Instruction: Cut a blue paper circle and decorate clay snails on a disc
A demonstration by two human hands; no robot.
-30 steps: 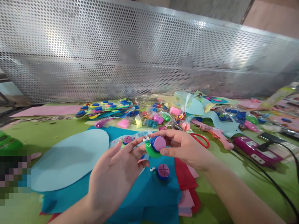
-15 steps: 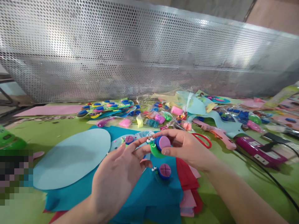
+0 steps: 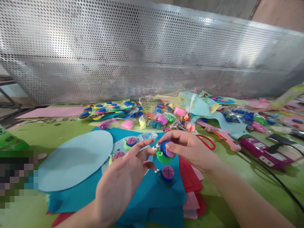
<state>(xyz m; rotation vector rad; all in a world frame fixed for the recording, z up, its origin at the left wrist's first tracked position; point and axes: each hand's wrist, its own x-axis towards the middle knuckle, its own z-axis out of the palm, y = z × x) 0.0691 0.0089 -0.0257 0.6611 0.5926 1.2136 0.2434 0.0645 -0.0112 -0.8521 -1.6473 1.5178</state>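
Thumb of the right hand (image 3: 190,152) has shifted up onto the shell of the green snail (image 3: 163,157), pinching it above the teal sheet (image 3: 161,201). The left hand (image 3: 122,179) is loosely spread beside its head, contact hard to make out. Overpressing could dent the shell; slack fingers could drop it onto the snail below (image 3: 167,173).

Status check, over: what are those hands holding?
Right hand pinching green snail figure. Left hand open near its head, contact unclear. Cross-marked snail close by, on blue sheet.
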